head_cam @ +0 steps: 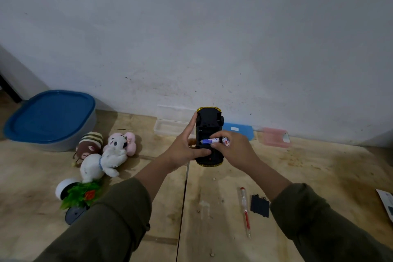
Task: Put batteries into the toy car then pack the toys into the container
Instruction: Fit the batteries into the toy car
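A yellow toy car (209, 122) is held upside down above the wooden floor, its black underside facing me. My left hand (185, 147) grips its left side and near end. My right hand (235, 150) pinches a blue and white battery (209, 141) lying across the open battery bay; a second battery (226, 141) shows between its fingers. The black battery cover (259, 206) and a red-handled screwdriver (245, 211) lie on the floor near my right sleeve. A grey container with a blue lid (50, 119) stands shut at the far left by the wall.
Left of my arms lie a brown striped plush (90, 144), a pink-eared white plush (120, 142), a white plush (95, 166) and a green plastic plant toy (80, 194). Clear, blue and pink small boxes (238, 130) line the wall. A paper (387, 202) sits at the right edge.
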### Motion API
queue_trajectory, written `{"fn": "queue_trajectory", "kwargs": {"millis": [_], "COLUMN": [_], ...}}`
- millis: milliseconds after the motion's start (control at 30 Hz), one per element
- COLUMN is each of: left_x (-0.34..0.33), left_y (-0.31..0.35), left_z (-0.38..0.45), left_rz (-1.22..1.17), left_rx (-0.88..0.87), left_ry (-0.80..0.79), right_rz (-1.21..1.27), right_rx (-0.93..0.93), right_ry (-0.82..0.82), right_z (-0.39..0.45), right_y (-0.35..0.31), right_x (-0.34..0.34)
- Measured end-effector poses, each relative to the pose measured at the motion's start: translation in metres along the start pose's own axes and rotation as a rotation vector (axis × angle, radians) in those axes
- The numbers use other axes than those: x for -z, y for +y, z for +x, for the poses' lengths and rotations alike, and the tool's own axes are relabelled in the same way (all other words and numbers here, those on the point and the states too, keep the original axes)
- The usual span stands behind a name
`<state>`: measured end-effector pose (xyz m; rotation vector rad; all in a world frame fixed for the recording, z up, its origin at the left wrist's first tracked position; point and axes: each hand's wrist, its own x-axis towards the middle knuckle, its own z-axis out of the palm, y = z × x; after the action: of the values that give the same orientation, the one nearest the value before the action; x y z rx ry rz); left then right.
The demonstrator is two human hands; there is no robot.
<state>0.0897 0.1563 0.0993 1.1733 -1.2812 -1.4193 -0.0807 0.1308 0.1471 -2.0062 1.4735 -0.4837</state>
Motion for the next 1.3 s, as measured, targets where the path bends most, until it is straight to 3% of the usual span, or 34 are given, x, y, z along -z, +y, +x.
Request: {"fn": "queue_trajectory", "kwargs": {"millis": [233, 500, 667, 900, 1133, 1300], "left_x": [-0.003, -0.005, -0.006, -0.011, -0.005, -0.007], "left_y": [0.001, -0.011, -0.015, -0.008, 0.002, -0.001], "left_z": [-0.007, -0.019, -0.025, -0.038, -0.052, -0.064], "left_rz": [0.078, 0.042, 0.074, 0.152, 0.176, 0.093], "left_rx": [0.028, 0.097, 0.136, 0.115, 0.083, 0.252], "left_ry": [-0.092, -0.049, -0.036, -0.041, -0.034, -0.023], "right_rz": [0.038, 0.42, 0.211, 0.095, 0.439, 0.587], "right_rx": [0.066, -0.156, -0.078, -0.156, -0.097, -0.131], "right_ry": [0.125, 0.127, 0.011, 0.063, 0.213, 0.111], "right_z": [-0.001, 0.003, -0.008, -0.007, -0.029, -0.041], "right_y": [-0.018, -0.023, -0.021, -0.03, -0.029, -0.007], "right_x": [-0.011, -0.004, -0.02, -0.029, -0.031, -0.035]}}
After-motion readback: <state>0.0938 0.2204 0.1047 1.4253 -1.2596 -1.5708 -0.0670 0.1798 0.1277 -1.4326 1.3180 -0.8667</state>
